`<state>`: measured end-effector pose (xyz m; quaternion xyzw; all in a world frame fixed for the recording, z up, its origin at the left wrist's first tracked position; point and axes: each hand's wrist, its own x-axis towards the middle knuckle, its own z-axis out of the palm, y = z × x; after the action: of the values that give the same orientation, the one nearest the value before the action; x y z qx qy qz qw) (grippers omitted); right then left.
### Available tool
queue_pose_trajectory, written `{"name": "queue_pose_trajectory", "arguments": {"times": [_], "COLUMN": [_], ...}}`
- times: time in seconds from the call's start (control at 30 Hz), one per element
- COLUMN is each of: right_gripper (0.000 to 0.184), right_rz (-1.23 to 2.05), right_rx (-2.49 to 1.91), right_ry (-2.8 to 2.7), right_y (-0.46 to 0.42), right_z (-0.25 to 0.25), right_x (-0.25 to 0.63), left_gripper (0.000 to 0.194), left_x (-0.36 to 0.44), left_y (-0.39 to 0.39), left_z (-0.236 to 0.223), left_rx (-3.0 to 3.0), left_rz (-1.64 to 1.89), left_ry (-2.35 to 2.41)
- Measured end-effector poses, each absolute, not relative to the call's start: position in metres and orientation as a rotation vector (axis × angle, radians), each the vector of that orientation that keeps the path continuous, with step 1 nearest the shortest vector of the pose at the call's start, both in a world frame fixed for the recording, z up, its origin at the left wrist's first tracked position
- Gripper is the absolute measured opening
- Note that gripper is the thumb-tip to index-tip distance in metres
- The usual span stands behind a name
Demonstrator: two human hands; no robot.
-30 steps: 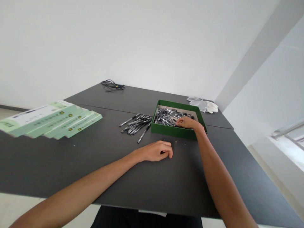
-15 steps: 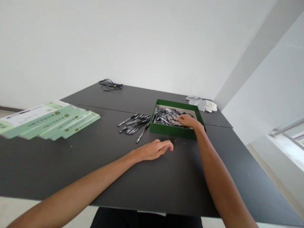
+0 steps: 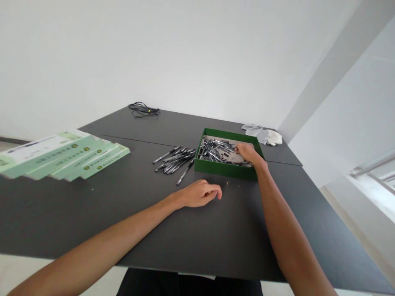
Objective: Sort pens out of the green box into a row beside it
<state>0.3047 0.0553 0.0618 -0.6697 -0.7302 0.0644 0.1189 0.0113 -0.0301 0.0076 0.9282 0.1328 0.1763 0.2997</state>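
Right hand [image 3: 249,153]: inside the green cardboard tray [image 3: 230,172], fingers among the pens by the tray's right wall. Grip partly closed; whether it has hold of a pen cannot be told.

Left hand [image 3: 200,194]: resting on the dark grey table [image 3: 216,230], just in front of the tray. Fingers loosely curled, grip holding nothing visible.

Black-and-silver pens [image 3: 216,151]: a jumbled heap in the tray, lying flat, mostly toward its left side.

Loose pens [image 3: 174,160]: a splayed bundle on the table, just left of the tray; one lies apart at its front edge.

Pale green flat cartons [image 3: 61,158]: fanned in an overlapping row at the table's left edge, well apart from the tray.

Black cable [image 3: 143,109]: coiled at the far edge.

White gloves [image 3: 274,138]: beside a clear plastic bag [image 3: 254,131], far right corner, behind the tray.
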Motion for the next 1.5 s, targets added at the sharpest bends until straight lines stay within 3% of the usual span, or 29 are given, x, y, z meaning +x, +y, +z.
{"name": "queue_pose_trajectory", "arguments": {"times": [0.13,0.33,0.53,0.83,1.03,1.2,1.5], "right_gripper": [0.050,0.038,0.030,0.049,0.021,0.036,0.031], "right_rz": [0.292,0.440,0.336,0.403,0.279,0.194,0.272], "right_rx": [-1.876,-1.710,-1.483,-1.485,-1.724,-1.734,-1.732], "right_ry": [-2.045,-1.991,-2.050,-1.993,-2.198,-2.291,-2.545], "right_y": [0.052,0.044,0.033,0.021,0.032,0.047,0.058], "right_z": [0.063,0.077,0.102,0.125,0.105,0.083,0.055], "right_x": [0.310,0.316,0.309,0.296,0.302,0.289,0.266], "left_gripper": [0.028,0.026,0.027,0.027,0.027,0.027,0.026], "left_x": [0.012,0.013,0.013,0.013,0.013,0.013,0.014], "left_y": [-0.031,-0.031,-0.031,-0.030,-0.030,-0.029,-0.030], "left_z": [0.006,0.008,0.009,0.009,0.008,0.008,0.008], "left_rx": [2.451,2.456,2.455,2.466,2.458,2.462,2.455], "left_rz": [0.474,0.469,0.468,0.465,0.468,0.454,0.470], "left_ry": [0.334,0.330,0.322,0.325,0.338,0.345,0.347]}}
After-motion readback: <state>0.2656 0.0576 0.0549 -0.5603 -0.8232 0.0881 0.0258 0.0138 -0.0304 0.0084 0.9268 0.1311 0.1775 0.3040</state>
